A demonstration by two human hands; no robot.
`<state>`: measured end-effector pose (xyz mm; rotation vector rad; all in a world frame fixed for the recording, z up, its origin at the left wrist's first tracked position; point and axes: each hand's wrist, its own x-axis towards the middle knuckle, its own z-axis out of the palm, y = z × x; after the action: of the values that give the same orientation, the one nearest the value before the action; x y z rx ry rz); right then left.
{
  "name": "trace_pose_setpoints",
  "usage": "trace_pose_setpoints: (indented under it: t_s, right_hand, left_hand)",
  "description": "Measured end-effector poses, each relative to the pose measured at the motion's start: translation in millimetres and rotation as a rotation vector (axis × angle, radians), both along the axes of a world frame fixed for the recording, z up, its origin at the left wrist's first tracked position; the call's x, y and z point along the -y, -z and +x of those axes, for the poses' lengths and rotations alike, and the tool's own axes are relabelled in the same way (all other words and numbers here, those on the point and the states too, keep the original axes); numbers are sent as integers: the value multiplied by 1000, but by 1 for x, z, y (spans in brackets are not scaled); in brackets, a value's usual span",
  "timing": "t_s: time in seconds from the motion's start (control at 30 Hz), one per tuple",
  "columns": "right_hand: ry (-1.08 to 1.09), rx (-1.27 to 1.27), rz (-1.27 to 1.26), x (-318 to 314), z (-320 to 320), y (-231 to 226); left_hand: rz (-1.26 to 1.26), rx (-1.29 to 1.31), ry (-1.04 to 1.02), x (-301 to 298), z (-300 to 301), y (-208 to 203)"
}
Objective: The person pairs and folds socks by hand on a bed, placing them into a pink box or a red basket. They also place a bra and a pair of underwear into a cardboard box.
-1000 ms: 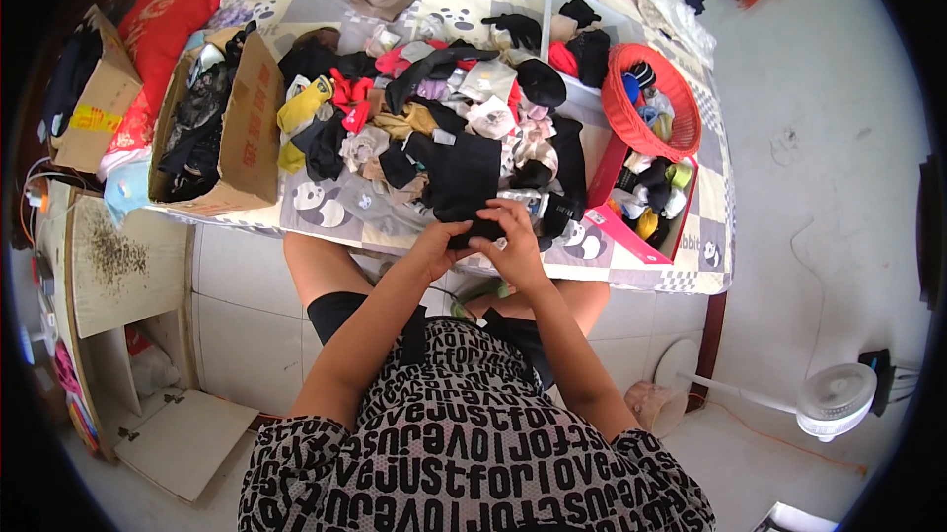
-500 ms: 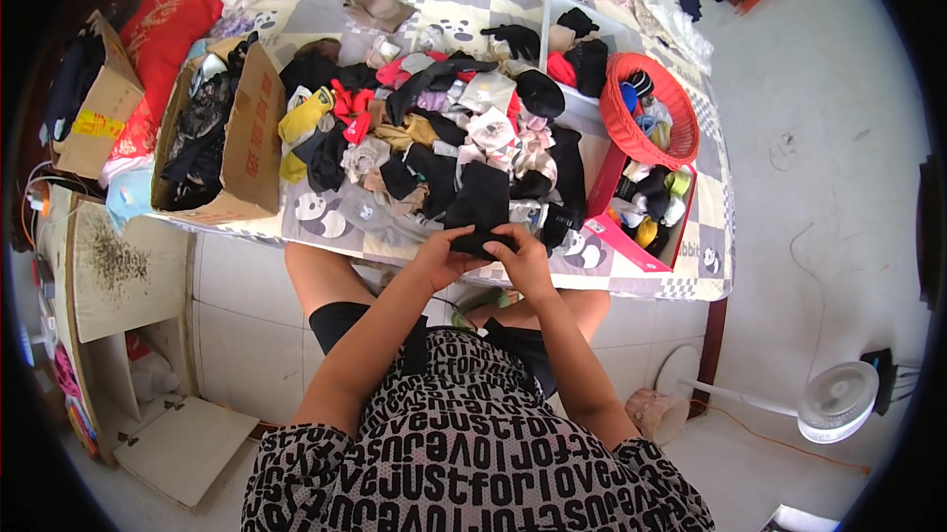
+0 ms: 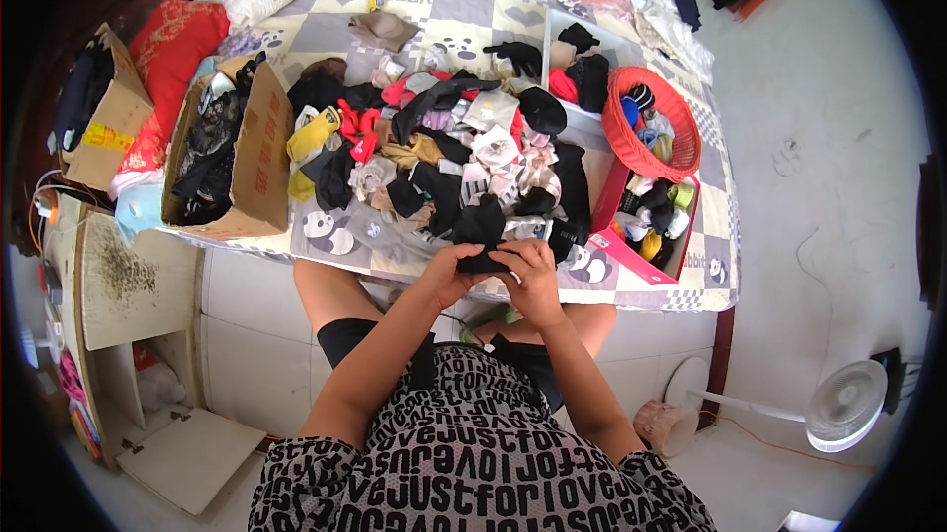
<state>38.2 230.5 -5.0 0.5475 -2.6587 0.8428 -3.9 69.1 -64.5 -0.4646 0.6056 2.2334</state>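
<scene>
A folded black garment (image 3: 480, 223), whose exact kind I cannot make out, is held between my hands at the bed's front edge. My left hand (image 3: 454, 274) grips its left side with the thumb on top. From the right, my right hand (image 3: 530, 278) pinches it with bent fingers. The garment's far end stands up beyond my fingertips, against a mixed pile of clothes (image 3: 490, 147). In that pile lie black, white, red, yellow and beige small pieces, among them a yellow garment (image 3: 314, 135) and a black one (image 3: 543, 110).
To the left stand a cardboard box (image 3: 258, 152) of dark clothes and a second box (image 3: 123, 152). At the right are a red basket (image 3: 617, 123), a pink box (image 3: 631, 263) and a white bin (image 3: 584, 123), all holding small clothes. A white fan (image 3: 845, 406) stands on the floor.
The black garment has been folded down and stands shorter above my fingers. My right hand has shifted its grip on it. The whole view has moved slightly.
</scene>
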Motion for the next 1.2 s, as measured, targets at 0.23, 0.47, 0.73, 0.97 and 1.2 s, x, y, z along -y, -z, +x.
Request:
trace_pose_setpoints:
  t_s: [0.23, 0.47, 0.73, 0.97, 1.2]
  right_hand:
    - [-91, 116, -124, -3, -2, -12]
    - [105, 410, -321, -7, 9, 6]
    - [345, 552, -661, -16, 4, 53]
    - [430, 746, -1064, -25, -6, 19]
    - [147, 785, -1348, -22, -30, -11]
  left_hand:
    - [290, 127, 72, 4, -2, -2]
    - [45, -92, 158, 4, -5, -9]
    - [-78, -351, 137, 3, 9, -31]
    - [-218, -500, 33, -3, 15, -42]
    - [-299, -578, 243, 3, 7, -55]
